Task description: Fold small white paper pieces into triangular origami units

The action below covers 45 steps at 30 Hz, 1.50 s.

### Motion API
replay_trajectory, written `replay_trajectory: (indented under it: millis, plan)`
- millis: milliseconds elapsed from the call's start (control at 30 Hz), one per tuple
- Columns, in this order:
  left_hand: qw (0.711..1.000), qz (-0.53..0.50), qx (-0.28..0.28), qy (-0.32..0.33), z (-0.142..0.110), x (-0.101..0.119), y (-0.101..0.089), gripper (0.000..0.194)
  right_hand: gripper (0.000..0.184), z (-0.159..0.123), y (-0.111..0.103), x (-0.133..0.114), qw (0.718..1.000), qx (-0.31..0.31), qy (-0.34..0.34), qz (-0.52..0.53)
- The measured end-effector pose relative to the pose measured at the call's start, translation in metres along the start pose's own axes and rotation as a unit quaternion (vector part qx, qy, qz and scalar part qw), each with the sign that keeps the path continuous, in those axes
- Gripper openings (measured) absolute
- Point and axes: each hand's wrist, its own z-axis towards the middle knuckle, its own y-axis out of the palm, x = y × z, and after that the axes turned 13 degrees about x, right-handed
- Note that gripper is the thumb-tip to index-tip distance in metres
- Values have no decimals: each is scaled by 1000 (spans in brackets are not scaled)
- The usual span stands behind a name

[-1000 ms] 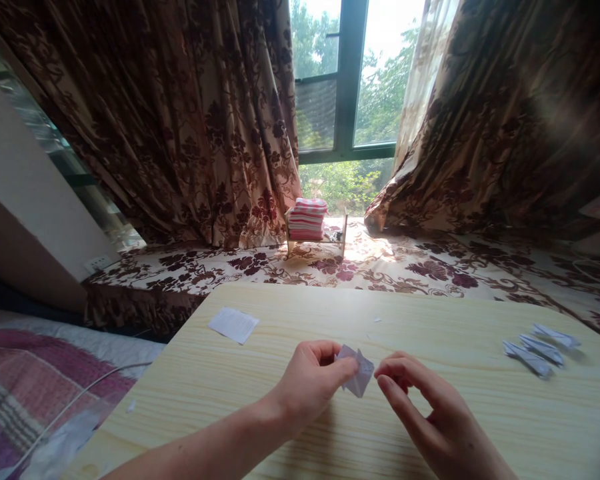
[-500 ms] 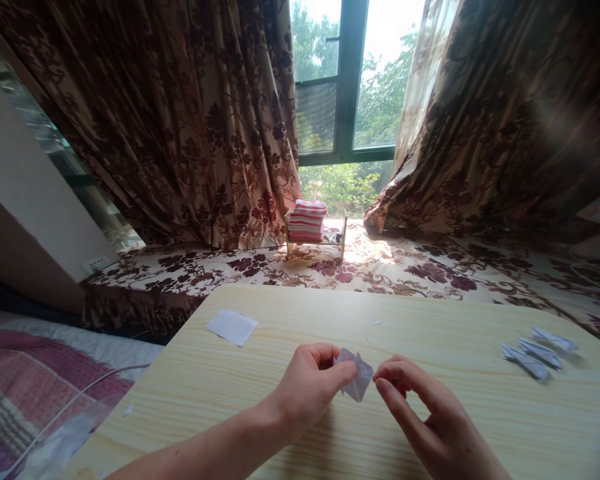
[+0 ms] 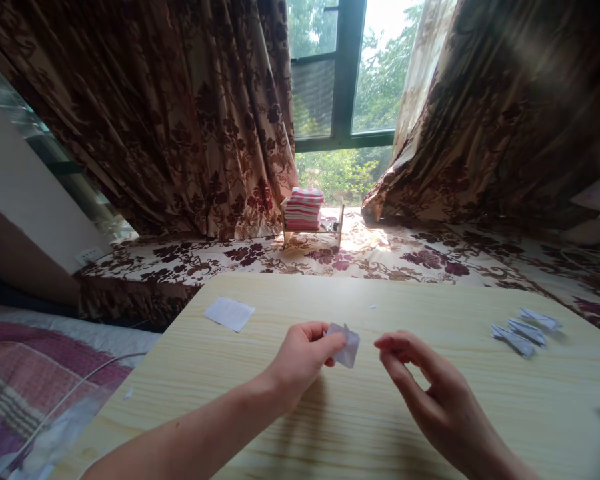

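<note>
Right hand (image 3: 443,395) shifted away from paper (image 3: 349,351), pinched in left hand (image 3: 299,360).

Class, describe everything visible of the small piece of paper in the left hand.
This small piece of paper looks thin, pale grey-lavender and roughly four-sided, apparently folded, with a little point jutting from its top edge. The left hand pinches its left side, thumb over the face we see, holding it above the wood-grain table. The right hand is apart from it. Finer creases are unclear.
</note>
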Motion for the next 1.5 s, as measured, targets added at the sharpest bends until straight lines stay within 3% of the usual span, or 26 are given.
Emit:
replay_trajectory:
  millis: [267, 433, 700, 833, 1500]
  plan:
    - [999, 28, -28, 17, 3, -3, 2, 20, 10, -2, 2, -14, 1000, -24, -9, 3]
    - [997, 39, -68, 11, -2, -6, 5, 23, 2, -2, 3, -13, 999, -36, 26, -5]
    - [992, 51, -116, 2, -5, -2, 3, 23, 9, -1, 2, -15, 997, -50, 60, 7]
    - [990, 93, -100, 29, -4, -4, 2, 15, 10, -2, 3, -15, 997, -46, 59, 11]
    - [983, 143, -93, 68, -3, -11, 0, 14, 8, -1, 0, -14, 996, -86, 22, -6]
